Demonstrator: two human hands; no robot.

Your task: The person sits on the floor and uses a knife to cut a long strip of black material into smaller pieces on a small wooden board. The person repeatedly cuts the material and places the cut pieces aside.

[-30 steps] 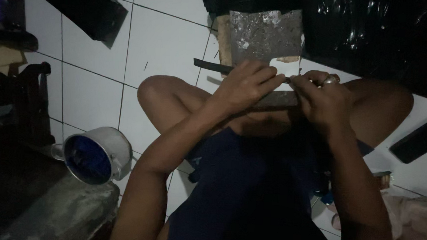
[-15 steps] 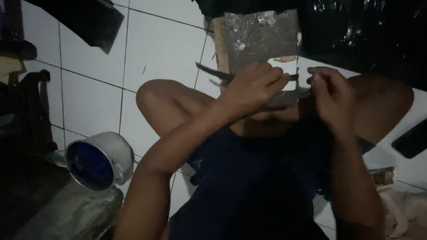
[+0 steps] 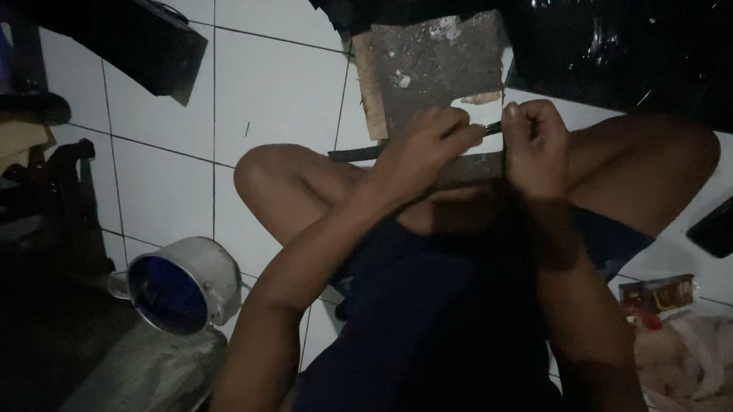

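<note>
I sit cross-legged on a white tiled floor in dim light. My left hand [image 3: 424, 146] and my right hand [image 3: 537, 144] are close together above my shins, both closed on a thin dark strip [image 3: 354, 153] that sticks out to the left of my left hand. A short dark piece shows between the two hands. A flat brownish piece lies under my hands, across my legs. Just beyond my hands a grey, dusty board [image 3: 437, 63] rests on the floor.
A metal pot with a blue inside [image 3: 180, 286] lies tipped at lower left. A dark flat object [image 3: 732, 218] and a small packet [image 3: 661, 291] lie at right, near pale cloth [image 3: 701, 366]. Black plastic sheeting [image 3: 642, 45] lies behind; dark clutter [image 3: 108, 25] is at left.
Both hands have lifted slightly and drawn closer together on the dark strip. My right hand has turned into a fist, and the view has shifted a little.
</note>
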